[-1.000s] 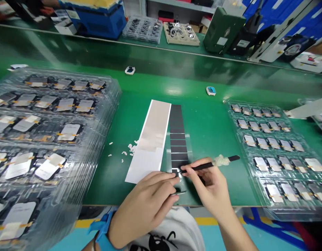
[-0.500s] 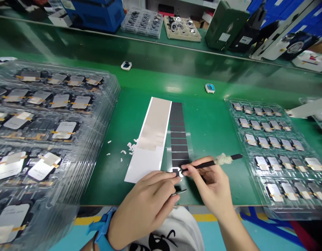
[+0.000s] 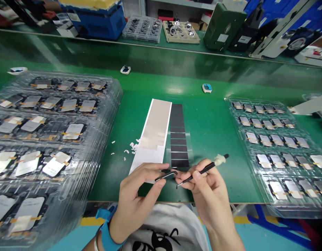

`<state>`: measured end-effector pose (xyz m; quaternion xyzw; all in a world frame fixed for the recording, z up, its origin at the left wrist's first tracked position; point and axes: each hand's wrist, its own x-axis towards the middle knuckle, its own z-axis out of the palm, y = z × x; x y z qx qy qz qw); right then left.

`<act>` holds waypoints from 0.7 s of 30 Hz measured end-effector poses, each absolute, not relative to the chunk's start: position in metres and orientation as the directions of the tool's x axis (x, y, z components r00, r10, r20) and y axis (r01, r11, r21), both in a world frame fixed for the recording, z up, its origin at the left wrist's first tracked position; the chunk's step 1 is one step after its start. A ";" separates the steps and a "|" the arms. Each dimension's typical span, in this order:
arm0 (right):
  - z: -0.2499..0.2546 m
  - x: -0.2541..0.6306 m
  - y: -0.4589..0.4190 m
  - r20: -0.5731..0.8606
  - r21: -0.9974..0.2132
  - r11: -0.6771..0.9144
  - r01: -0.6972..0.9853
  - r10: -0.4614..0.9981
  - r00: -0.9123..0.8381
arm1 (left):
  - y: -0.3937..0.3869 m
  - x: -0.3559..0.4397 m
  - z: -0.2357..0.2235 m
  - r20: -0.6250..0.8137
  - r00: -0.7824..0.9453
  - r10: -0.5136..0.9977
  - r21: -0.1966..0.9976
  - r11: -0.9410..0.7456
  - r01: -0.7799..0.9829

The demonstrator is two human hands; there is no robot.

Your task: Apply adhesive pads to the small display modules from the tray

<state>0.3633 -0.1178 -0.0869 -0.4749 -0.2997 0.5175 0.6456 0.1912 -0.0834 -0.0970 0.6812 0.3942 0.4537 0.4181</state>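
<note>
My left hand (image 3: 136,197) pinches a small dark flat part (image 3: 166,175) between thumb and fingers, raised just above the green mat. My right hand (image 3: 206,190) grips black tweezers (image 3: 202,171) with a wad of white tape round the handle. The tweezer tip points at the part's edge. Right behind both hands lies a strip of dark rectangular pads (image 3: 178,137) on clear backing, beside a long white liner sheet (image 3: 152,132).
A stack of clear trays (image 3: 46,132) with silver-faced parts fills the left. Another clear tray (image 3: 278,150) of smaller parts sits on the right. White paper scraps (image 3: 129,148) lie left of the liner. Two small blue-faced pieces (image 3: 206,88) sit farther back. Bins and boxes line the far bench.
Both hands have lifted off the strip's near end and drawn toward me. The left hand now holds the dark part up and tilted, with the tweezer tip at its edge.
</note>
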 end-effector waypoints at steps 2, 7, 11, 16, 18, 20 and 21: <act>-0.080 0.355 -0.118 -0.020 -0.930 0.104 -0.353 0.943 0.331 | -0.082 0.192 -0.096 0.356 0.282 0.891 0.870 -0.426 0.248; -0.068 0.345 -0.114 0.266 -0.915 0.359 -0.186 0.881 0.390 | -0.075 0.195 -0.088 0.416 0.372 0.830 0.770 -0.539 0.342; -0.072 0.338 -0.108 0.332 -0.900 0.412 -0.144 0.859 0.389 | -0.067 0.199 -0.083 0.279 0.453 0.847 0.796 -0.467 0.385; -0.080 0.330 -0.100 0.437 -0.873 0.487 0.022 0.762 0.478 | -0.060 0.202 -0.085 0.209 0.549 0.810 0.815 -0.454 0.359; -0.082 0.327 -0.098 0.464 -0.863 0.501 0.067 0.732 0.499 | -0.059 0.202 -0.087 0.172 0.536 0.827 0.835 -0.410 0.366; -0.083 0.324 -0.097 0.476 -0.860 0.504 0.081 0.733 0.485 | -0.059 0.202 -0.087 0.146 0.520 0.841 0.848 -0.377 0.372; -0.084 0.323 -0.096 0.476 -0.861 0.503 0.080 0.739 0.477 | -0.060 0.201 -0.087 0.140 0.513 0.847 0.851 -0.368 0.375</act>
